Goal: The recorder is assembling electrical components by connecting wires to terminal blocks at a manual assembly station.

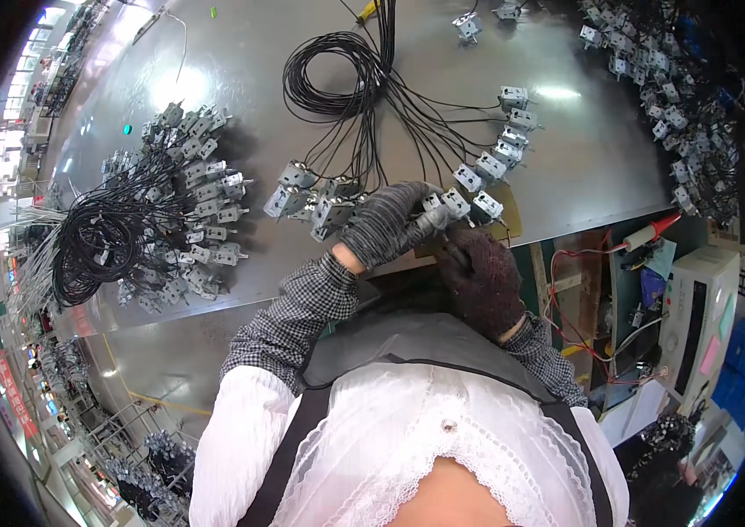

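Near the table's front edge, my left hand (387, 224) in a grey knit glove is closed round a small silver metal box-shaped unit (455, 203). My right hand (483, 279), in a dark maroon glove, is beside it with curled fingers close to the left fingertips; what they pinch is hidden. Similar units (490, 165) on thin black cables lie in an arc to the right. More of these units (293, 176) are bunched left of my left hand. Their cables run back to a coiled black bundle (329, 75).
A large bundle of cabled units (206, 202) lies on the metal table (249, 79) at left, with another heap (654, 79) at far right. Right of the table edge stand a white instrument box (697, 299), red wires (557, 290) and a red-and-white probe (651, 232).
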Demonstrator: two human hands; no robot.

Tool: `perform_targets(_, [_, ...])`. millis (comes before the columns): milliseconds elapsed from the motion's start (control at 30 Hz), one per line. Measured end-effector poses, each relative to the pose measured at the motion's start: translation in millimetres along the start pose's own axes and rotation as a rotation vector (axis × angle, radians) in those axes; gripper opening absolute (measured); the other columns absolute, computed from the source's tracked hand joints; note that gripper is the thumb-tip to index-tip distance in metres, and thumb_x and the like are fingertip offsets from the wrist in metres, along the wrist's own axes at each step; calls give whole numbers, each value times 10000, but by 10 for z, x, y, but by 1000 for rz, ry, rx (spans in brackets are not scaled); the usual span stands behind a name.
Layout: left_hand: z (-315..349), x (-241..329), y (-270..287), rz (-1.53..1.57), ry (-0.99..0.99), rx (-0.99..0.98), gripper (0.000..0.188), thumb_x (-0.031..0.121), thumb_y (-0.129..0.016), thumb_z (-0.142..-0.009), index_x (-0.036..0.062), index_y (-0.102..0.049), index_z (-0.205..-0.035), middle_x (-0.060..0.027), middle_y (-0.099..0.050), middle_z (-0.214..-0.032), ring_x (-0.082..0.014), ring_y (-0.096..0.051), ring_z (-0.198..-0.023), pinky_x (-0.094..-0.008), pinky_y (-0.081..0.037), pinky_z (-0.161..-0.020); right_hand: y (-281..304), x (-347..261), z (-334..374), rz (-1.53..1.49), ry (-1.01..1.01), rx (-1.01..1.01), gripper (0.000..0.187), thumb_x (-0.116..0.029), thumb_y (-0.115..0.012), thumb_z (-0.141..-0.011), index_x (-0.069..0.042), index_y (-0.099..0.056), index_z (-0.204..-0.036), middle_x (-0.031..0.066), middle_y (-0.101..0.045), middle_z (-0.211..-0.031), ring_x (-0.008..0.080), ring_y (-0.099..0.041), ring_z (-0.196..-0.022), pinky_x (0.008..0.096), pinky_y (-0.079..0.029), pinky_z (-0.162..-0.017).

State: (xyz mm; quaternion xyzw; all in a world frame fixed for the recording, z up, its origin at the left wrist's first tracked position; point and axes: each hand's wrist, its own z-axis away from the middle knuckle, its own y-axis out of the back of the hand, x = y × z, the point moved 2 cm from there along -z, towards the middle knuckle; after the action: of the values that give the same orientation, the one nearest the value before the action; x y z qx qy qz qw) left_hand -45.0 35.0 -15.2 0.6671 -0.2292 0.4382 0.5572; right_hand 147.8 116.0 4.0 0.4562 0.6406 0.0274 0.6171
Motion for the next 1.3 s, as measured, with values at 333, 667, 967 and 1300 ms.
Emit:
perform_targets(333, [6,-9,52,-11,-65,-133,424,286,-745,-992,7,-684,-1306,-168,-758,-1046,-274,-768,-949,-380,-611,-858,-70,-148,98,-1283,-905,-176,319,-259,-600,-1082,-64,-637,-1331,78,-691,-1100,197,-684,-934,338,-565,-791])
perform_targets(667, [20,152,11,-222,-46,-125,536,407,-807,-922,39,-704,-1297,-159,-744,-979,-299,-752,-884,-415,-595,-788,-264,211,303,-297,-375,-38,120,-137,-573,-1057,-45,-639,-1097,137,-667,-1063,214,-676,-922,359,-550,-756])
perform_targets(967, [38,140,-128,-261,-25,-13,555,497,-813,-875,21,-719,-1144,-179,-709,-955,-350,-721,-847,-456,-582,-761,-202,318,328,-205,-308,-69,257,-85,-698,-879,2,-649,-1116,206,-631,-988,386,-648,-850,438,-529,-731])
perform_targets(1300, [16,94,-202,-275,-10,53,551,511,-796,-890,34,-705,-1150,-183,-704,-975,-360,-721,-853,-455,-585,-763,-46,123,155,-81,-236,-21,375,-153,-772,-844,-19,-627,-1163,254,-634,-1033,401,-641,-862,486,-535,-743])
